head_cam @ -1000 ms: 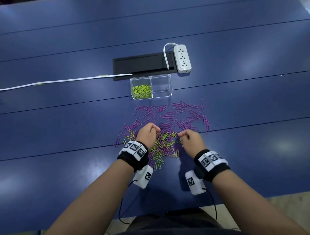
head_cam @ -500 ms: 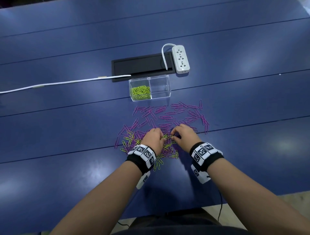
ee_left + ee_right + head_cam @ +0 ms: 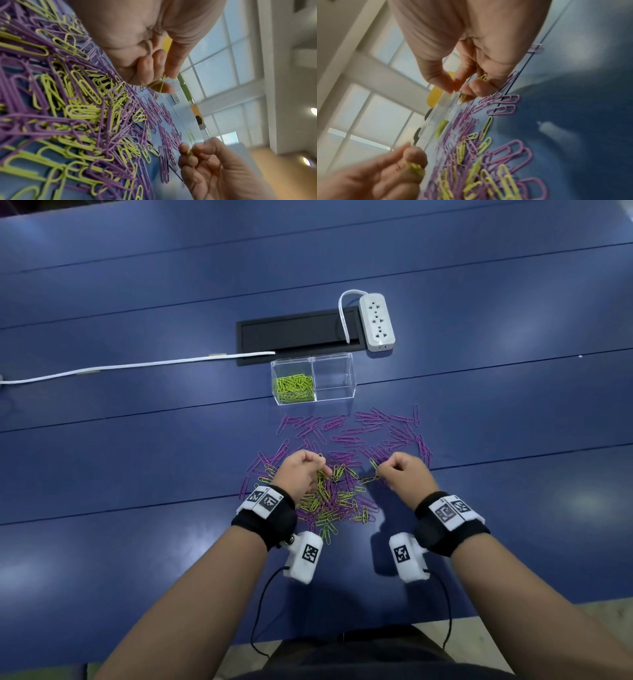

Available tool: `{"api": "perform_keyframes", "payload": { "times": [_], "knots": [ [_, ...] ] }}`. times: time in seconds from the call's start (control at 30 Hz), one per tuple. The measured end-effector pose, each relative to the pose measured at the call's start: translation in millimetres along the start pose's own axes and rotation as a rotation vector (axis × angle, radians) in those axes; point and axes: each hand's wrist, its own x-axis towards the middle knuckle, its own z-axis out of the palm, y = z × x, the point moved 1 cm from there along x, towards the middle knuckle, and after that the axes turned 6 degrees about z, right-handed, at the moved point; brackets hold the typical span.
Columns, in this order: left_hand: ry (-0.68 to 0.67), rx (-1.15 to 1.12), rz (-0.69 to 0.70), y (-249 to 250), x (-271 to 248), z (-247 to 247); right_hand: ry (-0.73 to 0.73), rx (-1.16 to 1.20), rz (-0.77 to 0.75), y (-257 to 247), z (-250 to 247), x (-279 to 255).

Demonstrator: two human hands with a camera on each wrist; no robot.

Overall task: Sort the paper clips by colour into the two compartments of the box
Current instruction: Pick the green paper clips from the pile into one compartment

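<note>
A clear two-compartment box [image 3: 347, 361] stands beyond the pile; its left compartment holds green paper clips [image 3: 294, 387], its right one shows none. Purple clips [image 3: 363, 429] lie spread in front of the box, and a mixed green and purple heap [image 3: 334, 503] lies between my hands. My left hand [image 3: 303, 470] hovers over the heap's left side and pinches green clips [image 3: 159, 84] in curled fingers. My right hand [image 3: 402, 470] is lifted at the heap's right side and pinches a green clip [image 3: 374, 463] too, with another tucked in its fingers [image 3: 482, 77].
A white power strip [image 3: 376, 321] and its cable [image 3: 137, 367] lie behind the box beside a black cable hatch [image 3: 294, 335]. The blue table [image 3: 137, 457] reaches far left and right. Its near edge [image 3: 479, 616] runs under my forearms.
My hands met over the middle of the heap half a second ago. Now they have drawn apart and risen, each holding green clips.
</note>
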Motion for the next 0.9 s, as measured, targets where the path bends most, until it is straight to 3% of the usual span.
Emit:
{"api": "perform_keyframes", "payload": {
  "times": [0.07, 0.2, 0.3, 0.43, 0.5, 0.6, 0.7, 0.8, 0.9],
  "knots": [
    [0.013, -0.081, -0.021, 3, -3, 0, -0.022, 0.278, 0.058, 2, -1, -2],
    [0.057, 0.003, -0.061, -3, -2, 3, -0.098, 0.626, 0.133, -5, -5, -10],
    [0.079, -0.005, -0.074, -6, -2, 6, -0.203, 0.693, 0.165, -7, -6, -9],
    [0.062, -0.044, -0.094, -6, -3, 11, -0.239, 0.651, 0.209, -9, -1, -8],
    [0.051, -0.092, -0.108, -5, -3, 13, -0.218, 0.487, 0.168, -7, 1, -5],
    [0.040, -0.079, -0.096, -3, -2, 17, -0.138, -0.039, 0.012, -5, 5, 1],
    [0.056, -0.060, -0.064, -7, 1, 19, -0.084, -0.406, -0.145, -4, 11, 2],
    [0.044, -0.051, -0.070, -9, 4, 19, -0.118, -0.594, -0.253, 0, 16, 1],
    [0.034, -0.070, -0.084, -6, 3, 20, -0.111, -0.621, -0.280, 5, 19, 2]
  ]
}}
